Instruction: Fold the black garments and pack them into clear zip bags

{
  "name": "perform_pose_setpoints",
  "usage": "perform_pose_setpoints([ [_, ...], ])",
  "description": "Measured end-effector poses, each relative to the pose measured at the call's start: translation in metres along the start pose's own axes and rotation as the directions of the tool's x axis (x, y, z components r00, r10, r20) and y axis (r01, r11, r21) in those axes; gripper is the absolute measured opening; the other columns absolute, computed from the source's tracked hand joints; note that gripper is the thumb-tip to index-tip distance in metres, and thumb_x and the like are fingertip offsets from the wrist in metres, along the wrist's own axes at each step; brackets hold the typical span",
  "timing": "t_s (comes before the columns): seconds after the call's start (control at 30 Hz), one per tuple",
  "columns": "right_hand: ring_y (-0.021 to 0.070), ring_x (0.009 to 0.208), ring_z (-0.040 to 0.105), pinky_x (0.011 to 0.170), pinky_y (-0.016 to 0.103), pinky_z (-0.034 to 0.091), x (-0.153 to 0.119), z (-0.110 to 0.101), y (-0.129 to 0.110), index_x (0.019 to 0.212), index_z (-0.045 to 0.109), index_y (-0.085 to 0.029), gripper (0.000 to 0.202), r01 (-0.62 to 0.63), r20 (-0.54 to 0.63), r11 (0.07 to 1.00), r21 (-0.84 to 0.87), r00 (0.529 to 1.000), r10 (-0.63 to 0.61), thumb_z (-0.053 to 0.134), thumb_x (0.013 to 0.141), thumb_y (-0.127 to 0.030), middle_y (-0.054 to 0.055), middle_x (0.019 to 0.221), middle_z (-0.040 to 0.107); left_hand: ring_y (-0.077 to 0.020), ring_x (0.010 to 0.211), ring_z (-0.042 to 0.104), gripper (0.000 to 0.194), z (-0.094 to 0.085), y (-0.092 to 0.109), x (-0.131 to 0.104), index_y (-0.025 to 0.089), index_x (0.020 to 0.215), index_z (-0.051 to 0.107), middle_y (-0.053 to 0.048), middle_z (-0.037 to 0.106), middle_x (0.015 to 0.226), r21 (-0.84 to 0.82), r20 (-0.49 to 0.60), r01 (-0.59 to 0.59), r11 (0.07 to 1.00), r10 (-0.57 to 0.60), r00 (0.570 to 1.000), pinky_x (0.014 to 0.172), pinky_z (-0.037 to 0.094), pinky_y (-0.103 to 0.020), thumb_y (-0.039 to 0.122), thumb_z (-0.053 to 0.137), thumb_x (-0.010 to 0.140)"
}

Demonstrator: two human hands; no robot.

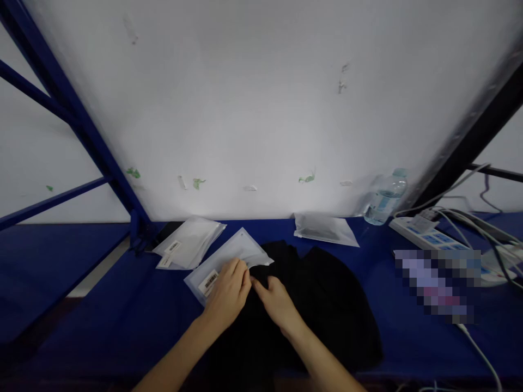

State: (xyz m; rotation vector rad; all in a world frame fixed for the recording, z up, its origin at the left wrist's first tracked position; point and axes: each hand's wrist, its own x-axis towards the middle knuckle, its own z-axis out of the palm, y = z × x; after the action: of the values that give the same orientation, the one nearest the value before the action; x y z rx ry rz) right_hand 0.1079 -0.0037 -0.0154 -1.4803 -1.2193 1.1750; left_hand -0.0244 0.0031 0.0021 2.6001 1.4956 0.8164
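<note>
A frosted plastic zip bag (232,247) with a barcode label lies near the middle of the blue table, its open edge towards the right. My left hand (229,286) is closed on this edge, fingers curled over it. Right beside it, my right hand (281,305) pinches a bunched black cloth (327,305), its thumb pointing at the left fingers. The cloth spreads under both hands and to the right; its exact kind cannot be made out. The fingertips are partly hidden where the hands meet at the bag's mouth.
Several similar zip bags (190,242) lie stacked at the left, and a filled bag (324,230) rests by the wall. A water bottle (386,198), a power strip (429,234) with cables and a blurred-out phone-like object (435,286) are on the right.
</note>
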Motion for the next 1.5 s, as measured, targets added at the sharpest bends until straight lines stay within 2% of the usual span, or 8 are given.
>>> perform_pose_setpoints([
  [0.2, 0.0187, 0.067, 0.062, 0.054, 0.026, 0.047, 0.009, 0.012, 0.005, 0.069, 0.055, -0.019, 0.026, -0.080, -0.066, 0.982, 0.169, 0.994, 0.092, 0.059, 0.076, -0.044, 0.002, 0.066, 0.061, -0.0224, 0.080, 0.055, 0.018, -0.004, 0.001, -0.002, 0.021, 0.086, 0.048, -0.005, 0.054, 0.086, 0.093, 0.090, -0.066, 0.993, 0.058, 0.994, 0.073, 0.046, -0.038, 0.016, 0.033, 0.094],
  [0.47, 0.0091, 0.037, 0.048, 0.036, 0.019, 0.034, 0.012, 0.023, 0.010, 0.074, 0.059, -0.016, 0.032, -0.178, 0.205, 0.922, 0.345, 0.972, 0.111, 0.061, 0.077, -0.048, -0.003, 0.051, 0.057, -0.0230, 0.083, 0.055, 0.017, -0.007, 0.004, -0.006, 0.020, 0.089, 0.050, -0.006, 0.056, 0.092, 0.030, 0.112, -0.061, 0.998, 0.057, 0.992, 0.075, 0.048, -0.038, 0.015, 0.035, 0.094],
  [0.67, 0.0179, 0.088, 0.067, 0.078, 0.027, 0.051, 0.002, 0.016, 0.009, 0.089, 0.065, -0.017, 0.029, -0.121, 0.213, 0.721, 0.682, 0.976, -0.038, 0.069, 0.072, -0.040, 0.005, 0.090, 0.070, -0.0255, 0.100, 0.056, 0.014, -0.012, -0.014, -0.029, 0.021, 0.102, 0.054, -0.008, 0.058, 0.106, -0.074, 0.104, -0.050, 0.996, 0.058, 0.993, 0.088, 0.047, -0.043, 0.024, 0.042, 0.096],
  [0.87, 0.0195, 0.070, 0.066, 0.069, 0.034, 0.054, -0.005, -0.040, 0.012, 0.087, 0.069, -0.016, 0.028, 0.140, 0.246, 0.990, 0.035, 0.959, -0.144, 0.056, 0.083, -0.041, 0.005, 0.078, 0.067, -0.0251, 0.112, 0.056, 0.028, -0.009, -0.048, -0.071, 0.026, 0.117, 0.051, -0.007, 0.054, 0.120, -0.133, 0.166, 0.103, 0.986, -0.080, 0.983, 0.095, 0.048, -0.041, 0.026, 0.056, 0.090],
  [0.97, 0.0208, 0.085, 0.065, 0.077, 0.036, 0.054, 0.005, -0.069, 0.012, 0.106, 0.063, -0.023, 0.024, 0.423, 0.095, 0.819, -0.386, 0.902, -0.421, 0.053, 0.084, -0.021, 0.006, 0.103, 0.065, -0.0220, 0.108, 0.059, 0.018, -0.014, -0.053, -0.075, 0.027, 0.110, 0.053, -0.005, 0.056, 0.116, -0.158, 0.224, 0.122, 0.980, -0.085, 0.971, 0.091, 0.050, -0.036, 0.023, 0.052, 0.092],
  [1.07, 0.0246, 0.111, 0.057, 0.088, 0.040, 0.052, 0.014, -0.080, 0.015, 0.120, 0.054, -0.027, 0.046, 0.533, 0.176, 0.606, -0.591, 0.818, -0.548, 0.051, 0.079, -0.006, 0.008, 0.130, 0.052, -0.0198, 0.099, 0.063, 0.015, -0.020, -0.053, -0.072, 0.026, 0.106, 0.054, -0.004, 0.059, 0.110, -0.136, 0.251, 0.047, 0.990, -0.012, 0.968, 0.084, 0.052, -0.032, 0.020, 0.046, 0.095],
  [1.3, 0.0201, 0.100, 0.064, 0.086, 0.036, 0.054, 0.021, -0.074, 0.016, 0.098, 0.060, -0.023, 0.020, 0.626, 0.255, 0.503, -0.596, 0.741, -0.621, 0.043, 0.093, -0.015, 0.006, 0.115, 0.063, -0.0183, 0.073, 0.062, 0.020, -0.032, -0.059, -0.062, 0.020, 0.091, 0.054, -0.004, 0.061, 0.085, 0.048, 0.258, -0.186, 0.981, 0.167, 0.952, 0.065, 0.051, -0.031, 0.013, 0.036, 0.095],
  [1.5, 0.0169, 0.093, 0.066, 0.084, 0.028, 0.052, 0.008, -0.074, 0.001, 0.094, 0.059, -0.024, 0.013, 0.650, 0.116, 0.650, -0.394, 0.737, -0.666, 0.046, 0.095, -0.026, 0.004, 0.103, 0.066, -0.0251, 0.095, 0.058, 0.015, -0.040, -0.021, -0.030, 0.017, 0.107, 0.053, -0.008, 0.063, 0.097, 0.203, -0.131, -0.192, 0.960, 0.221, 0.966, 0.086, 0.045, -0.043, 0.019, 0.049, 0.093],
])
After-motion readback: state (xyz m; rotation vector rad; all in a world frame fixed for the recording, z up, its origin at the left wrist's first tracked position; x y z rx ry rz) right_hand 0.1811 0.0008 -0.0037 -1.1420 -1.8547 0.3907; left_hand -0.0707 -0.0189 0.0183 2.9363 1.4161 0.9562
